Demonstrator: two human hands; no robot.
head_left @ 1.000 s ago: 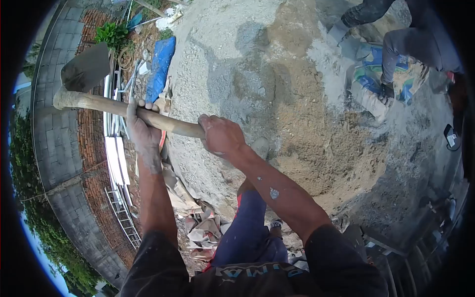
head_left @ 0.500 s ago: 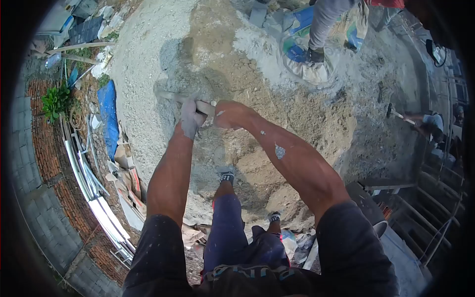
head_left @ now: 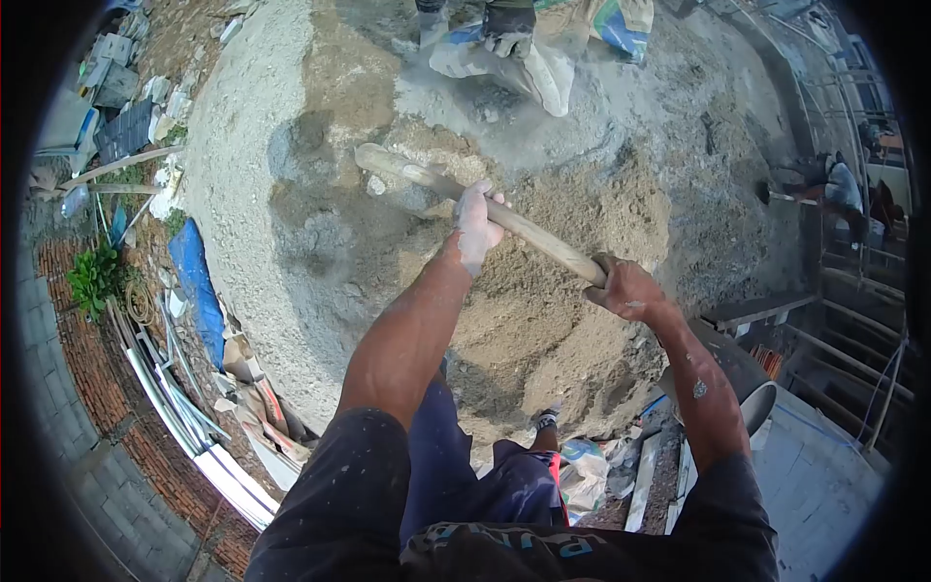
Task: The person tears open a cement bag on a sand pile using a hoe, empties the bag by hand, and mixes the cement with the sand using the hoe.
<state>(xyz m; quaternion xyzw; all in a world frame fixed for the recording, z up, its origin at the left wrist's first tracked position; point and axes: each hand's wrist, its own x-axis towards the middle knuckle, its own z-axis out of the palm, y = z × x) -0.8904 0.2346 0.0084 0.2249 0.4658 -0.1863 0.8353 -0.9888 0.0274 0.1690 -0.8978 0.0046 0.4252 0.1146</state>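
A long wooden tool handle (head_left: 545,241) slants across the middle of the view, from upper left to lower right. My left hand (head_left: 477,221), dusted with grey powder, is wrapped around its middle part. My right hand (head_left: 628,289) grips the lower right end. The far end lies over a heap of sand and grey powder (head_left: 514,320); I cannot make out the tool's head there. My foot (head_left: 548,417) in a dark shoe rests at the heap's near edge.
Beyond the heap, a person's gloved hand (head_left: 506,39) is at a whitish sack (head_left: 548,82). Another person (head_left: 842,189) is at the far right with a tool. A blue tarp (head_left: 199,291), white pipes (head_left: 228,485) and brickwork (head_left: 87,364) line the left. A dark cylindrical container (head_left: 732,373) stands lower right.
The handle has swung right, and my hands, close together before, are now well apart along it. My right hand has moved right and down. The view has shifted right.
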